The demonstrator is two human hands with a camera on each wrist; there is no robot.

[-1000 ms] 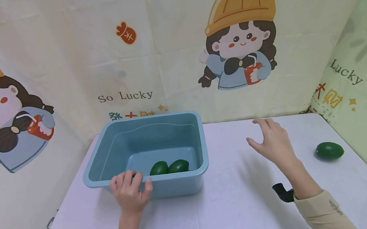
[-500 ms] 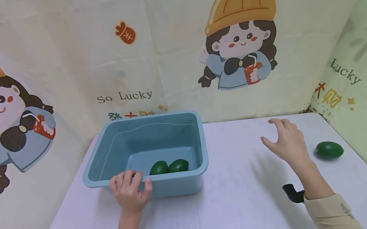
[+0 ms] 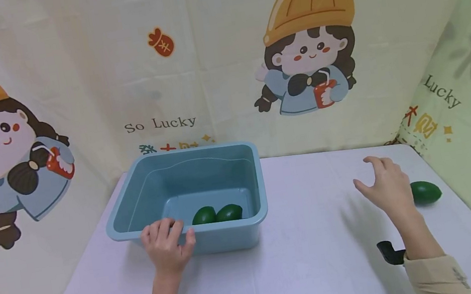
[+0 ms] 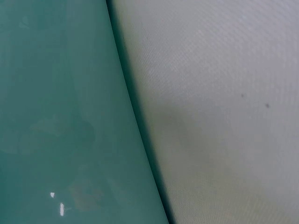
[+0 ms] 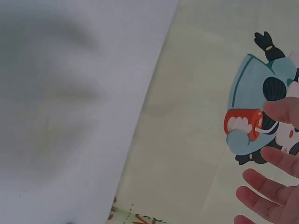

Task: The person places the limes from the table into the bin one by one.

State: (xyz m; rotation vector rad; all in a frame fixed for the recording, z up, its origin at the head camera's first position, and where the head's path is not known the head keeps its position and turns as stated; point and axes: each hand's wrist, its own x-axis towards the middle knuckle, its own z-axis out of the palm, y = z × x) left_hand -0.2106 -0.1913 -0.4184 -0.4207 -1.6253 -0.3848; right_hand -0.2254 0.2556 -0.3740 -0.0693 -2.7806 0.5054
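Right hand (image 3: 386,185) hovers at right of frame, fingers (image 3: 372,161) spread and empty, the avocado (image 3: 426,191) on the table (image 3: 316,257) just beside them. Left hand (image 3: 165,241) grips the tub (image 3: 230,236) rim.

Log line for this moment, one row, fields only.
left hand: grips near rim of blue tub | right hand: open beside green fruit on table | tub: two green fruits
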